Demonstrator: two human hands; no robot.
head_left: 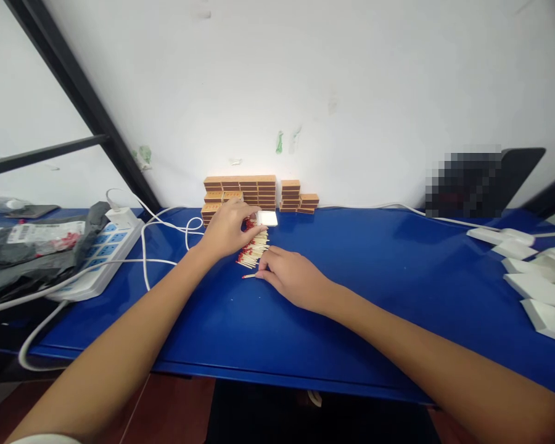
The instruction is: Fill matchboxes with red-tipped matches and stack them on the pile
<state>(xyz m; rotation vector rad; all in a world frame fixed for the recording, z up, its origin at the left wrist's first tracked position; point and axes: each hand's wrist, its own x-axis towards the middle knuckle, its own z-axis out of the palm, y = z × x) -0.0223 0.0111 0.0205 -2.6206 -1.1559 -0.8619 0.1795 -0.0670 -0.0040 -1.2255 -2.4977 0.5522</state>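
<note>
My left hand [229, 227] is closed, with its thumb and fingertips around the left end of a small white matchbox tray [268, 218]. Just below the tray lies a heap of matches [255, 251] with pale sticks and red heads, partly hidden by my fingers. Nearer to me, the thumb and fingers of my right hand [298, 279] pinch one match [250, 276], its red head pointing left. Behind my left hand, brown matchboxes [259, 191] are stacked against the wall, and a smaller stack [290, 196] stands to their right.
On the left, a white power strip [106, 253] with blue sockets trails white cables [143, 259] across the blue table [374, 259]. Dark plastic packaging [41, 246] lies beyond it. White box-like pieces [543, 290] sit at the right, near a dark panel [518, 179] leaning on the wall.
</note>
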